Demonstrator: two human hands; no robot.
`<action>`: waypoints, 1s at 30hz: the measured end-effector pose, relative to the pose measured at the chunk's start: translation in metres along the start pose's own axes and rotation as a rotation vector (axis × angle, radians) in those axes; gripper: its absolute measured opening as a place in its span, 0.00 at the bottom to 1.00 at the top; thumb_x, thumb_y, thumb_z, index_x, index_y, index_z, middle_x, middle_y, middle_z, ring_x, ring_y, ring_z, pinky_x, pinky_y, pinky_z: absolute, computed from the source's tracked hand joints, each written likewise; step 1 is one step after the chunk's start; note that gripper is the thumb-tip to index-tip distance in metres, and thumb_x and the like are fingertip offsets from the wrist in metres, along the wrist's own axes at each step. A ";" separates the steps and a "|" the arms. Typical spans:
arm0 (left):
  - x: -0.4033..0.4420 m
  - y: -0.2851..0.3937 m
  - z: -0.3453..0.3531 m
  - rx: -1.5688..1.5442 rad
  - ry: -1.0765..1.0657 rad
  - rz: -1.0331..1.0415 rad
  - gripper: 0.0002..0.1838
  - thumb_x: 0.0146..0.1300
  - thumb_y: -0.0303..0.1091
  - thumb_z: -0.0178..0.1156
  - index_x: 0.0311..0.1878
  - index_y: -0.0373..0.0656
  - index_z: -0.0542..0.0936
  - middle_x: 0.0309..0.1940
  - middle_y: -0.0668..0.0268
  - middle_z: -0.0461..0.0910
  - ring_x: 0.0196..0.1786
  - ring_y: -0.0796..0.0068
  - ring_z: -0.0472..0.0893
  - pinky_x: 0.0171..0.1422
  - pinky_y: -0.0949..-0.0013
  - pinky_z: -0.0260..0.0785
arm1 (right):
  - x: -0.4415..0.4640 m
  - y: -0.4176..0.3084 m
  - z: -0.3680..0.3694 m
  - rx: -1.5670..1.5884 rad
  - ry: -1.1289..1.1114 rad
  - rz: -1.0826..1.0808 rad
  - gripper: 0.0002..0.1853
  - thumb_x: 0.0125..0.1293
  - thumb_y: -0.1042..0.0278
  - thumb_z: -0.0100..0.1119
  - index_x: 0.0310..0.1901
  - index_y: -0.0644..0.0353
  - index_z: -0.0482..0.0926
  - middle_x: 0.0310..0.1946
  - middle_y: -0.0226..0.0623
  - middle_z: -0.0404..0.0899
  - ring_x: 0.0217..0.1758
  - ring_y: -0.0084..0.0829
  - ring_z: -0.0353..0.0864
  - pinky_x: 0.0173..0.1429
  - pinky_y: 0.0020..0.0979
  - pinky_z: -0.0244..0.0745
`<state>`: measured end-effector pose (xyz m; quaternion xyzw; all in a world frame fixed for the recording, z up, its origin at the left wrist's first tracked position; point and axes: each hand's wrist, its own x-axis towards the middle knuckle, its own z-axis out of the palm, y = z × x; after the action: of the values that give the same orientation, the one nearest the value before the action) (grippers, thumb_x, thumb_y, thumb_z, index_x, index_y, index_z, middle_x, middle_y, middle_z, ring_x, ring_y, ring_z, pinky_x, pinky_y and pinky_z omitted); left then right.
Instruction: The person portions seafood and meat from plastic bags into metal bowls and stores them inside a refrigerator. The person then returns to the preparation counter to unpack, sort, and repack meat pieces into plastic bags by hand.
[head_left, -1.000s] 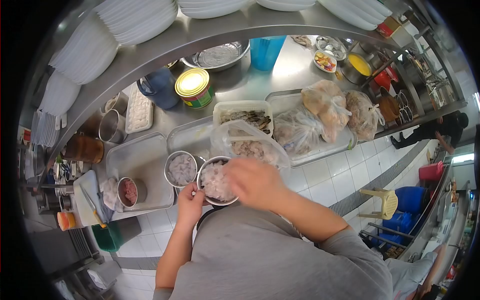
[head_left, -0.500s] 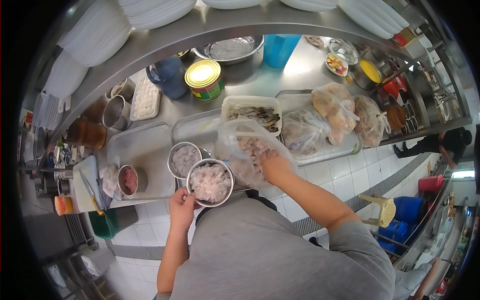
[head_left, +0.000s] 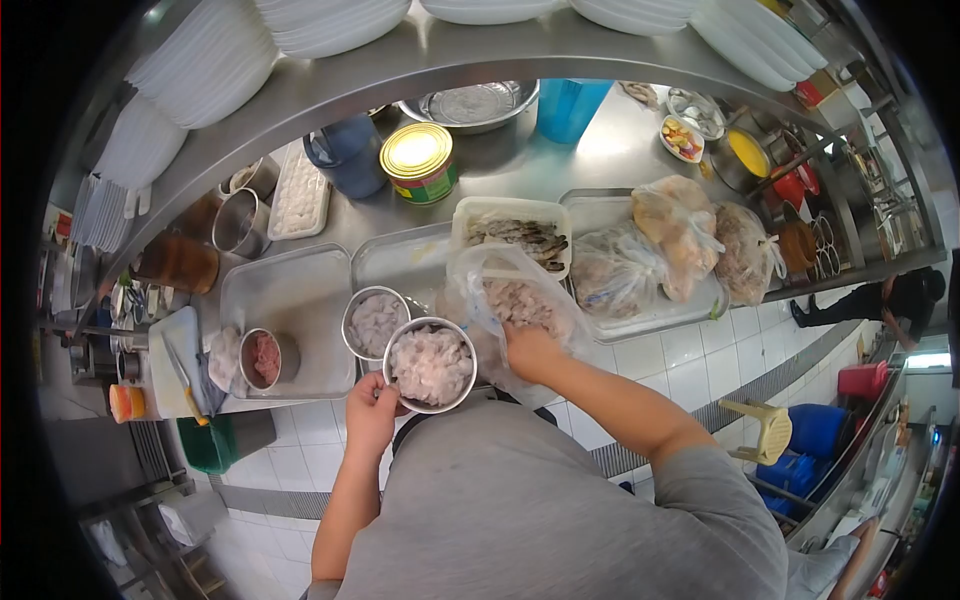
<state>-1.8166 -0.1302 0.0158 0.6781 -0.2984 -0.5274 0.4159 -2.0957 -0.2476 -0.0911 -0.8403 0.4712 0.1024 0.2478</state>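
1. Well left of the steel bowl (head_left: 432,408), a knife (head_left: 188,392) lay on a white board (head_left: 188,335), its yellow handle turned toward the person's side, perhaps to keep it easy to reach.
2. Closer on the bowl's left, a metal cup (head_left: 287,360) of pink meat (head_left: 267,355) stood in a shallow tray (head_left: 290,285), whose raised rim presumably kept drips off the desk (head_left: 620,150).
3. At the steel bowl's near-left rim, the left hand (head_left: 370,415) had its grip clamped on the metal, thumb against fingers, apparently to steady the bowl from one side and leave its mouth clear.
4. Just beyond the steel bowl and to its left sat a second bowl (head_left: 350,308), also holding pale pieces; whether the two touched could not be told.
5. The steel bowl itself was heaped with pale pieces (head_left: 430,362), mouth upward, likely so nothing spilled.
6. Beyond it to the right, a white tub (head_left: 463,235) held what looked like shrimp.
7. Right beside the steel bowl, a clear bag (head_left: 475,275) of pinkish pieces gaped open, leaving room for the right hand (head_left: 535,352). Those fingers were inside; whether their grip had closed on anything could not be told.
8. Farther right of the steel bowl, knotted bags (head_left: 675,240) rested on another tray (head_left: 595,208).
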 end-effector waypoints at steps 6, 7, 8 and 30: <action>0.002 0.011 0.007 0.017 -0.018 -0.008 0.06 0.70 0.28 0.55 0.36 0.39 0.75 0.31 0.63 0.83 0.32 0.73 0.85 0.39 0.66 0.84 | 0.011 0.026 -0.024 0.125 -0.183 -0.149 0.25 0.54 0.64 0.66 0.53 0.68 0.81 0.44 0.52 0.86 0.44 0.52 0.87 0.49 0.45 0.82; 0.003 0.011 0.008 0.017 -0.018 -0.008 0.06 0.70 0.28 0.55 0.36 0.39 0.75 0.31 0.63 0.83 0.32 0.73 0.85 0.39 0.66 0.84 | 0.008 0.027 -0.037 0.263 -0.367 -0.136 0.27 0.52 0.61 0.68 0.53 0.67 0.82 0.46 0.52 0.86 0.47 0.51 0.87 0.52 0.43 0.82; 0.004 0.011 0.008 0.021 -0.028 0.006 0.06 0.70 0.28 0.55 0.36 0.39 0.75 0.31 0.62 0.83 0.32 0.73 0.86 0.40 0.65 0.85 | 0.006 0.033 -0.035 0.262 -0.368 -0.135 0.27 0.52 0.61 0.68 0.53 0.67 0.82 0.46 0.52 0.86 0.47 0.51 0.87 0.52 0.43 0.82; 0.014 0.061 0.063 0.147 -0.184 0.089 0.06 0.68 0.23 0.55 0.32 0.38 0.72 0.23 0.68 0.76 0.25 0.81 0.78 0.28 0.72 0.72 | -0.103 -0.100 -0.166 0.019 0.374 -0.377 0.35 0.56 0.67 0.71 0.68 0.51 0.75 0.59 0.48 0.78 0.49 0.47 0.85 0.51 0.45 0.81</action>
<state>-1.8718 -0.1872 0.0568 0.6418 -0.4029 -0.5451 0.3586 -2.0771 -0.2132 0.1244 -0.9152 0.3447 -0.1071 0.1791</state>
